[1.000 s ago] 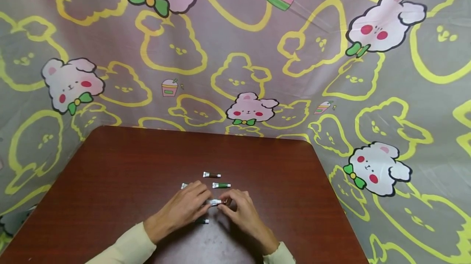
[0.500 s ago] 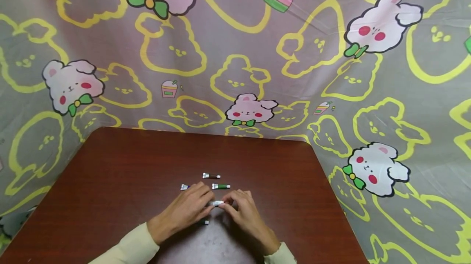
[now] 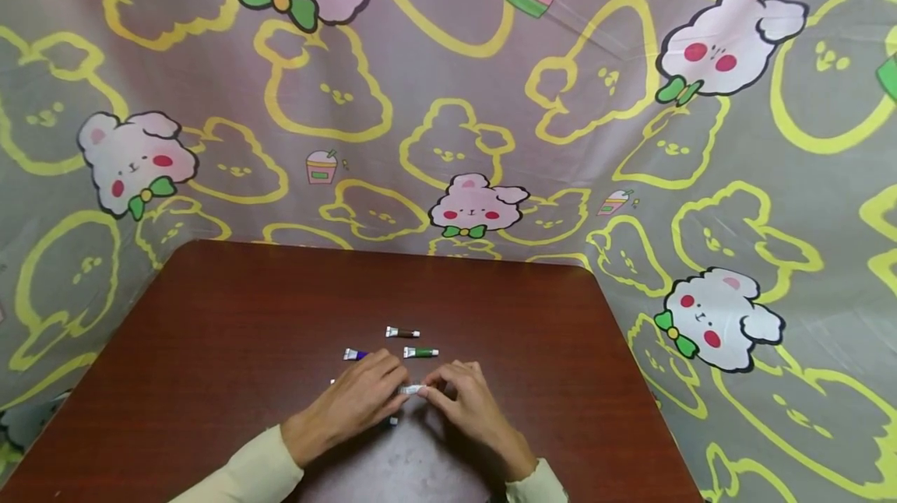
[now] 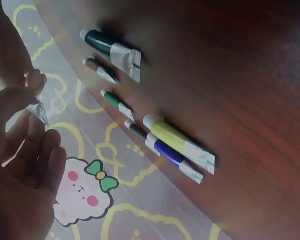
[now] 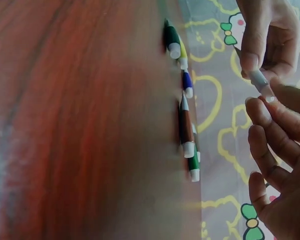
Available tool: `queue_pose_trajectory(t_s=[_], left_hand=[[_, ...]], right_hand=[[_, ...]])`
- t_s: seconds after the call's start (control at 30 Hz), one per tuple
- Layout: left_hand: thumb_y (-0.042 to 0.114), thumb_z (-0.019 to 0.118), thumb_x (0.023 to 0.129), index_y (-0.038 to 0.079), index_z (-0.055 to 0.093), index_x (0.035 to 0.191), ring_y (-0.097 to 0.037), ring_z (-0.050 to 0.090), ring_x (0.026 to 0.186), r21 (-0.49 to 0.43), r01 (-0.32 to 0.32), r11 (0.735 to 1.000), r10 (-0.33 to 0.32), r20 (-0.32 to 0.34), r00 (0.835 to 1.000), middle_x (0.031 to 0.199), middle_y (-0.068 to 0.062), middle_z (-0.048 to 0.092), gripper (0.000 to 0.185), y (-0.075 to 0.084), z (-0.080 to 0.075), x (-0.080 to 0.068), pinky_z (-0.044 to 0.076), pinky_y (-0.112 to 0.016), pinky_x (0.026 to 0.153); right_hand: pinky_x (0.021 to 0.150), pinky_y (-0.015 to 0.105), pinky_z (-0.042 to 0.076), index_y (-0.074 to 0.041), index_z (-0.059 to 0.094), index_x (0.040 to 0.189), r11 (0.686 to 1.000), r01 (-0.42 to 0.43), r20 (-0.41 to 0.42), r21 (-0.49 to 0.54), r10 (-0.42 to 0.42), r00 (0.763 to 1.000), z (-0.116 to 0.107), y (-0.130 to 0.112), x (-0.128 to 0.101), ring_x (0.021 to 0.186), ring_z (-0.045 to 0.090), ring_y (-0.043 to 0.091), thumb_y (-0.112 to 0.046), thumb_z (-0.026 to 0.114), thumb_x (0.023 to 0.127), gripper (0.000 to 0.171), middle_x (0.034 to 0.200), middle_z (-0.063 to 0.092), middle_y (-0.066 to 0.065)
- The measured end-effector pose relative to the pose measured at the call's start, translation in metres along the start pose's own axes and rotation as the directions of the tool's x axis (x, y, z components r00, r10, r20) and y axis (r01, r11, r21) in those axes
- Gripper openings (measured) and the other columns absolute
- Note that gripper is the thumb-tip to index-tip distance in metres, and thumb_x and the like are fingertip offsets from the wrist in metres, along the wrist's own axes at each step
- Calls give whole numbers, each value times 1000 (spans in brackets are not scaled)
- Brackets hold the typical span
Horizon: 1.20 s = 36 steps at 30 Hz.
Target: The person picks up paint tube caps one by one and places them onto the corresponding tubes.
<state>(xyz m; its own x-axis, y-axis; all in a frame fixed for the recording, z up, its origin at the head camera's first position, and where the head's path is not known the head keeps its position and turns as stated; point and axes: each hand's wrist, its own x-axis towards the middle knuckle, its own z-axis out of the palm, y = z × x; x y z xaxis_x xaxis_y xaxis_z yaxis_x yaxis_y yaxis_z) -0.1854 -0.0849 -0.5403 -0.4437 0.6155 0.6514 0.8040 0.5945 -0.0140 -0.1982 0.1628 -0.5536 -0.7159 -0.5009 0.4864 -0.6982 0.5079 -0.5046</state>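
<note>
Just above the brown table point(image 3: 210, 316), both hands meet over a small silver-white paint tube point(image 3: 411, 389). My left hand point(image 3: 391, 388) pinches its flat end, and my right hand point(image 3: 431, 392) pinches the other end. In the left wrist view, the left hand point(image 4: 29, 100) holds the crimped silver end point(image 4: 38, 107) between thumb and fingers. The right wrist view shows the held tube point(image 5: 257, 75) between the left hand's fingers above and my right hand point(image 5: 262, 107) below. Which part the right fingertips grip stays hidden.
Several more tubes lie beyond the hands: brown point(image 3: 402, 332), green point(image 3: 420, 352), blue point(image 3: 355, 354). A dark green tube point(image 4: 109, 48) and a yellow one point(image 4: 172, 137) lie nearer the wrists. A cartoon-print cloth point(image 3: 448, 137) hangs behind the table and along both sides.
Both hands stay on the same tube. The left hand has shifted slightly, so more of the blue tube and a white tip to its left now show.
</note>
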Motion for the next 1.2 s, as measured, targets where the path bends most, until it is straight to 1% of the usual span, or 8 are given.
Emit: queue_pose_trajectory(t_s=[0.13, 0.23, 0.37, 0.5, 0.77, 0.87, 1.0, 1.2], left_hand=[[22, 92, 84, 13, 71, 99, -13, 59, 88, -7, -23, 1000, 23, 9, 1000, 95, 4, 65, 27, 3, 6, 1, 54, -31, 79], [24, 93, 84, 13, 71, 101, -15, 64, 91, 4, -43, 999, 43, 23, 999, 96, 4, 67, 30, 8, 12, 2, 57, -33, 85], [29, 92, 86, 15, 71, 103, -17, 67, 96, 31, -58, 998, 56, 67, 996, 99, 4, 70, 30, 16, 21, 6, 59, -35, 90], [33, 90, 89, 17, 70, 100, -15, 65, 94, 44, -60, 997, 55, 107, 993, 98, 5, 69, 29, 23, 31, 9, 57, -33, 89], [35, 91, 88, 18, 71, 96, -14, 64, 91, 50, -63, 997, 57, 109, 992, 93, 6, 68, 28, 30, 44, 15, 56, -31, 86], [35, 91, 87, 18, 71, 95, -14, 63, 89, 51, -64, 997, 58, 126, 990, 92, 6, 68, 27, 33, 49, 18, 55, -31, 85], [36, 90, 87, 19, 71, 97, -14, 62, 88, 47, -47, 998, 37, 183, 982, 93, 6, 69, 27, 37, 52, 21, 55, -32, 82], [37, 87, 90, 21, 72, 98, -14, 62, 91, 45, -9, 999, -4, 286, 958, 95, 7, 71, 23, 43, 56, 25, 55, -32, 83]], right_hand=[[84, 33, 45, -17, 80, 100, 999, -34, -33, -8, 34, 999, -2, 3, -2, 81, 67, 10, -23, 82, 97, 7, 90, 78, -10], [82, 33, 46, -17, 80, 98, 999, -43, -63, -7, 43, 997, -4, 7, -4, 82, 69, 9, -24, 80, 99, 6, 90, 78, -10], [80, 31, 47, -18, 80, 95, 998, -55, -93, -4, 55, 994, -7, 14, -8, 84, 70, 5, -19, 81, 98, 3, 90, 79, -10], [80, 31, 47, -19, 80, 95, 998, -62, -105, -6, 61, 993, -9, 18, -11, 84, 69, 5, -14, 82, 95, 5, 90, 79, -10], [80, 31, 47, -20, 79, 95, 997, -73, -115, -20, 70, 991, -17, 26, -17, 84, 70, 4, -14, 82, 94, 6, 90, 79, -10], [79, 31, 47, -21, 79, 95, 997, -75, -120, -31, 71, 990, -19, 30, -20, 83, 69, 4, -14, 82, 94, 7, 89, 78, -11], [78, 31, 46, -21, 79, 95, 995, -85, -125, -44, 79, 989, -23, 37, -25, 82, 70, 9, -13, 83, 94, 8, 89, 78, -11], [78, 33, 46, -19, 80, 94, 989, -125, -130, -73, 115, 985, -29, 45, -30, 82, 70, 9, -14, 82, 94, 6, 89, 78, -9]])
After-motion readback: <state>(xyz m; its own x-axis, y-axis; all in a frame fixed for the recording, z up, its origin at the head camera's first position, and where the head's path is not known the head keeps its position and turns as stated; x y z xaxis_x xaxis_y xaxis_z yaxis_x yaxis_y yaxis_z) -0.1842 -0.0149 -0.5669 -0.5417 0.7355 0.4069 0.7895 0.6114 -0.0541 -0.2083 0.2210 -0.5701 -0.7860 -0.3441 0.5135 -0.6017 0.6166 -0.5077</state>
